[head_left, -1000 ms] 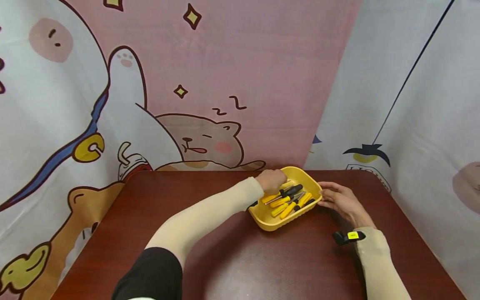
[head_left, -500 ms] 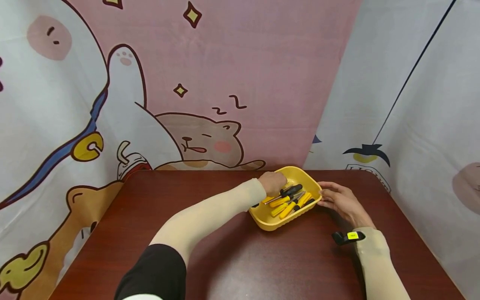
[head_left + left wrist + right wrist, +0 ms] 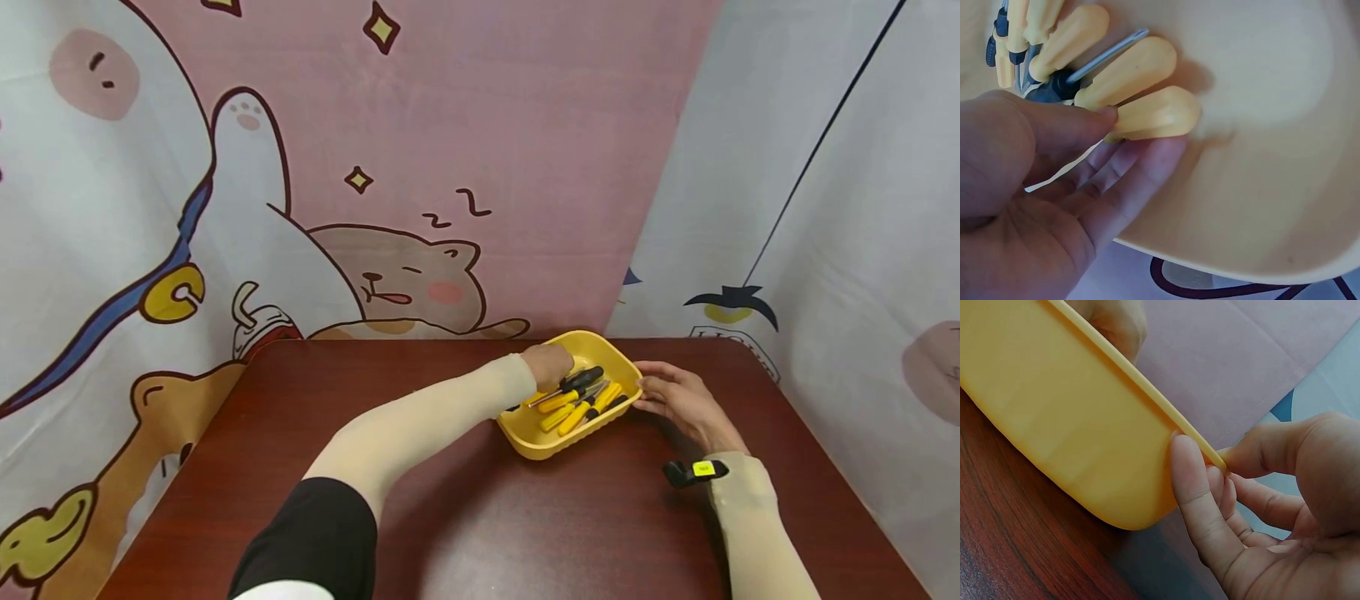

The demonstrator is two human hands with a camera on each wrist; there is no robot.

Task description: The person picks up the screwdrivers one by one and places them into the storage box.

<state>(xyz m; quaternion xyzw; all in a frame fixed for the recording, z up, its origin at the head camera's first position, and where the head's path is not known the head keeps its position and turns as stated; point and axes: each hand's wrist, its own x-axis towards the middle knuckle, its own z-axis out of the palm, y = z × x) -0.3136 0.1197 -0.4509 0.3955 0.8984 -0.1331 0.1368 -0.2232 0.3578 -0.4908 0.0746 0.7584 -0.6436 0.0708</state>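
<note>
My left hand [image 3: 550, 367] reaches over the far left side of a yellow plastic bin [image 3: 534, 451] and down into it. In the left wrist view its thumb and fingers pinch a yellow-handled screwdriver [image 3: 1159, 115], the thin shaft slanting back across the palm. Beside that handle lie more yellow-handled screwdrivers [image 3: 1127, 74] and one with a black handle [image 3: 583, 379], its bare shaft crossing the others. At the bin's right end my right hand [image 3: 684, 406] pinches the rim, thumb and fingers on either side of it in the right wrist view.
The bin stands near the back edge of a dark red-brown table [image 3: 480, 517]. Cartoon-printed cloth [image 3: 555, 167] hangs close behind and at both sides. A black wrist strap with a yellow label [image 3: 703, 469] sits on the right forearm.
The left hand and sleeve have shifted slightly to the right over the bin. My right hand keeps its place at the rim, and the bin stays where it was.
</note>
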